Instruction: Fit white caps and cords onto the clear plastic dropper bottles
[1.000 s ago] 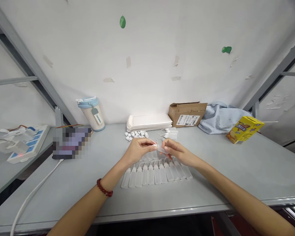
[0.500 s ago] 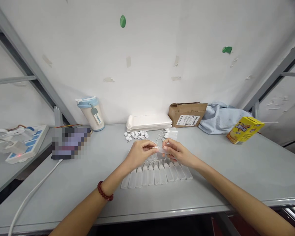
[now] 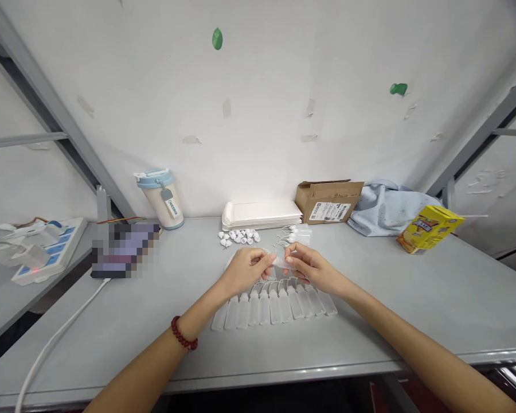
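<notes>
Between both hands is a small translucent plastic bottle [image 3: 280, 262], held above the table. My left hand [image 3: 246, 268] pinches its left end with thumb and forefinger; whether a white cap is under those fingers is hidden. Its other end is gripped by my right hand [image 3: 312, 265]. Below the hands lies a row of flat translucent bottles [image 3: 274, 310], side by side, with white necks and thin white cords at their upper ends. Behind my left hand is a loose pile of small white caps [image 3: 239, 236]. A few more translucent pieces with cords [image 3: 300, 232] lie behind my right hand.
Along the wall stand a blue-lidded tumbler [image 3: 160, 198], a stack of white trays [image 3: 262, 214], a cardboard box [image 3: 329, 201], a crumpled cloth [image 3: 384, 206] and a yellow carton [image 3: 429, 229]. At left are a blurred-out phone [image 3: 126, 250], its white cable and a power strip [image 3: 55, 252].
My left fingers have shifted slightly and closed over the left end of the bottle, where white showed earlier. My right hand is almost still. The view has moved a little.
</notes>
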A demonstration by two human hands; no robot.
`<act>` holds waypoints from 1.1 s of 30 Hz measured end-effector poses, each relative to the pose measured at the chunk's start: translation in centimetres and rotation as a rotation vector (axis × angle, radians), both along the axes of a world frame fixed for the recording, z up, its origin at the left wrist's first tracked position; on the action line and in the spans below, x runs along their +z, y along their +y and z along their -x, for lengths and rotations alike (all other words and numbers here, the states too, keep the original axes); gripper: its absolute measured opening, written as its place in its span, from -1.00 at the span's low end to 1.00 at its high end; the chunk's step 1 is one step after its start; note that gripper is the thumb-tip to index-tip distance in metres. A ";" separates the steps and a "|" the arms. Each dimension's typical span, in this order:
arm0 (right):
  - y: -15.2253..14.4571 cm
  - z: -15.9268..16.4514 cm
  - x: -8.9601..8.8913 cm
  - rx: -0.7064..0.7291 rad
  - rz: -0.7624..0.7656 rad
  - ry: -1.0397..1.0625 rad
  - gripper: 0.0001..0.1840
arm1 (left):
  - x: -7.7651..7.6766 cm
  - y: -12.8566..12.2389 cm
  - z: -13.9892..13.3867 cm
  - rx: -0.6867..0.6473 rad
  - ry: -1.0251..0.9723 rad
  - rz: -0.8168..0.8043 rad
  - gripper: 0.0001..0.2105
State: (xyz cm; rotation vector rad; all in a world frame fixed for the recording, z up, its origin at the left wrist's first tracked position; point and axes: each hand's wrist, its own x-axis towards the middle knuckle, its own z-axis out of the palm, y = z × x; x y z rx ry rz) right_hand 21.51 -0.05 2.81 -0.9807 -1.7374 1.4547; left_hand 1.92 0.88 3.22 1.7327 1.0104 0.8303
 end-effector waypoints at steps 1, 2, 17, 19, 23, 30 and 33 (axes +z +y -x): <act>-0.1 0.1 0.1 -0.002 0.004 -0.005 -0.71 | -0.1 0.0 0.0 0.006 0.009 0.010 -0.63; -0.2 0.2 0.1 -0.002 0.010 -0.006 -0.70 | -0.1 -0.1 0.0 0.015 0.020 0.026 -0.62; 0.5 -0.5 -0.2 0.035 0.088 0.034 -0.64 | 0.4 0.0 0.0 0.004 -0.008 -0.036 -0.79; 0.4 -0.4 -0.1 0.038 0.080 0.033 -0.64 | 0.4 0.0 0.0 -0.006 -0.008 0.006 -0.72; 0.2 -0.2 0.3 0.035 0.081 0.019 -0.64 | 0.3 0.0 0.0 -0.001 0.020 0.043 -0.66; 0.1 -0.2 0.3 0.024 0.069 0.017 -0.66 | 0.6 -0.3 -0.1 -0.029 0.006 0.009 -0.81; 0.2 -0.1 0.3 -0.006 0.057 0.015 -0.66 | 0.6 -0.3 -0.2 -0.022 0.002 0.015 -0.81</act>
